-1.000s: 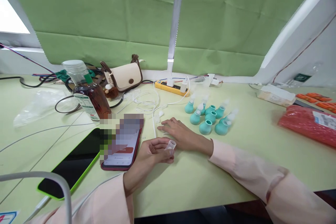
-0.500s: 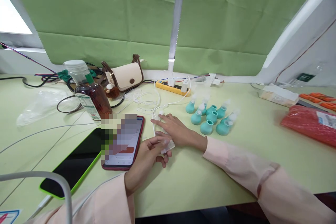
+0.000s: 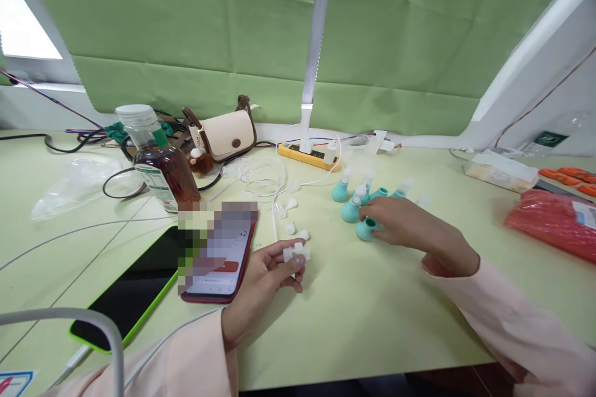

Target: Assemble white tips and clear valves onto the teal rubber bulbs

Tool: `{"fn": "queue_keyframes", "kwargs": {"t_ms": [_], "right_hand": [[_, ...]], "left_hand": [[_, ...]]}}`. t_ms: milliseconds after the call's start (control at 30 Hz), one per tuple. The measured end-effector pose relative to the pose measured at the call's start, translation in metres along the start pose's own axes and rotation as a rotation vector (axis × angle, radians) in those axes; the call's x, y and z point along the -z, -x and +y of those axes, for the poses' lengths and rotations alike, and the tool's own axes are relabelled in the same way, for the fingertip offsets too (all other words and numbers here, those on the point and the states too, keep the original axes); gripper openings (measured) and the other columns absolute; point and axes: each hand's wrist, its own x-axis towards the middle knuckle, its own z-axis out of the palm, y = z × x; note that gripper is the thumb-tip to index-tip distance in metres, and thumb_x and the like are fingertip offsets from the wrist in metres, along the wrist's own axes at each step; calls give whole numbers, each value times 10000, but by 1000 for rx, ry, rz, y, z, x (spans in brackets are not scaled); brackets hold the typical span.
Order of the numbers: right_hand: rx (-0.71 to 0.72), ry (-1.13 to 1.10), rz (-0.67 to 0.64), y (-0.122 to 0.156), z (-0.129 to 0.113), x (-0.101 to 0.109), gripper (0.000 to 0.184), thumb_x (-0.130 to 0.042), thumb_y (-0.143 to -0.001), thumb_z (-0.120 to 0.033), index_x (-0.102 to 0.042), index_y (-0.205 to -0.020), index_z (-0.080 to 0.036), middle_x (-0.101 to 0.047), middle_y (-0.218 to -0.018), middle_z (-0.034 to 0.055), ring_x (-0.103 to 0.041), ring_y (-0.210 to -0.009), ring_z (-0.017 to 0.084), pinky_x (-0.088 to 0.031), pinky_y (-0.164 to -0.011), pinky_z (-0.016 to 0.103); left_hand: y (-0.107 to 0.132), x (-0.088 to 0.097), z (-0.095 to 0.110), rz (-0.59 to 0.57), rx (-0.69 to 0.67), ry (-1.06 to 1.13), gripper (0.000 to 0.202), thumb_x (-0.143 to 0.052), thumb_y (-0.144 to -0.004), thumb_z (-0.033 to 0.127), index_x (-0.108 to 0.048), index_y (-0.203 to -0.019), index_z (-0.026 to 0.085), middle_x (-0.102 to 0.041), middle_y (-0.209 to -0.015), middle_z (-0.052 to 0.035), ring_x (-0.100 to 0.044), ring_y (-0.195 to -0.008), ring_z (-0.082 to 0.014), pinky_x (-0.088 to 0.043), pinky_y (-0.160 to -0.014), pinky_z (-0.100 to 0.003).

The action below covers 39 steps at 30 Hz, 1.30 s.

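My left hand pinches a small translucent white plastic fitting between thumb and fingers, just right of a phone in a red case. My right hand reaches over the group of teal rubber bulbs, its fingers closed on the side of the front bulb, whose open mouth faces up. Behind it stand more bulbs, among them a capped bulb with a clear tip; some are partly hidden by the hand. Several small white plastic parts lie loose beyond my left hand.
A green-edged phone lies at left, with a thick grey cable near the front. Behind are a bottle of dark liquid, a cream handbag and a yellow power strip. A red plastic package lies at right.
My right hand has moved right from the loose white parts to the teal bulbs and taken hold of the front one. My left hand keeps the white fitting, which shows more fully now.
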Motion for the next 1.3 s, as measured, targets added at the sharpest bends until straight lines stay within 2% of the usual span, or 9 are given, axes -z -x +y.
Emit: {"fn": "queue_keyframes", "kwargs": {"t_ms": [100,233,333,400,500,600,800,1067,1300], "right_hand": [[120,-252,-43,-1,-12,3,59,-545,-673,-239,-517,-699,-194,-558,-778,26,-531,-713,164,-404,-609,284],[242,-925,-67,1,-31,5,190,-588,-683,-290,-433,-740,-196,-499,-1097,86,-523,-932,187,-428,-759,341],[283,-1386,-236,0,-43,-5,249,-576,-709,-329,-372,-767,-199,-572,-995,103,-559,-872,181,-456,-704,350],[267,-1490,-232,-2,-50,-14,273,-573,-714,-368,-400,-825,-189,-589,-953,102,-568,-813,171,-466,-651,328],[189,-1334,-14,0,-60,-23,265,-547,-750,-347,-487,-954,-188,-572,-970,76,-541,-847,161,-453,-681,299],[146,-1056,117,7,-67,-23,236,-503,-787,-314,-500,-1002,-217,-561,-931,42,-521,-828,150,-431,-708,277],[152,-898,74,14,-70,-21,177,-477,-802,-314,-445,-944,-213,-518,-805,9,-472,-674,114,-407,-585,223],[133,-795,6,17,-74,-25,196,-458,-809,-337,-419,-965,-225,-515,-839,16,-479,-698,123,-407,-567,222],[337,-566,54,19,-88,-30,175,-448,-811,-320,-416,-918,-185,-535,-786,13,-510,-626,103,-412,-535,212]], "left_hand": [[0,-1,1,1,-3,-42,357,-688,-621,244,-614,-949,123,-502,-600,8,-454,-550,-99,-421,-499,-223],[1,-2,2,28,-21,-168,353,-690,-614,265,-628,-932,124,-538,-659,-3,-453,-510,-84,-424,-499,-219],[2,-2,3,55,-74,-283,304,-679,-626,267,-649,-889,118,-573,-673,-24,-498,-557,-114,-432,-529,-222],[3,-2,2,63,-171,-361,238,-672,-636,250,-667,-847,140,-610,-799,-56,-551,-736,-174,-451,-645,-242],[5,-1,-1,38,-245,-400,265,-634,-680,224,-646,-944,210,-562,-1108,-51,-473,-1050,-224,-394,-861,-282],[8,0,-4,13,-165,-418,358,-612,-703,236,-584,-1060,235,-577,-1117,-34,-490,-1048,-223,-383,-888,-302],[13,-2,-4,-37,-218,-628,269,-491,-794,308,-562,-1032,204,-607,-919,-30,-529,-837,-192,-394,-723,-248],[18,0,1,-200,-353,-1026,319,-243,-882,263,-438,-641,188,-448,-623,-1,-409,-594,-145,-308,-592,-255],[18,20,-20,17,-460,-1068,200,-384,-823,270,-554,-751,192,-500,-645,-25,-450,-584,-156,-366,-586,-245]]}}
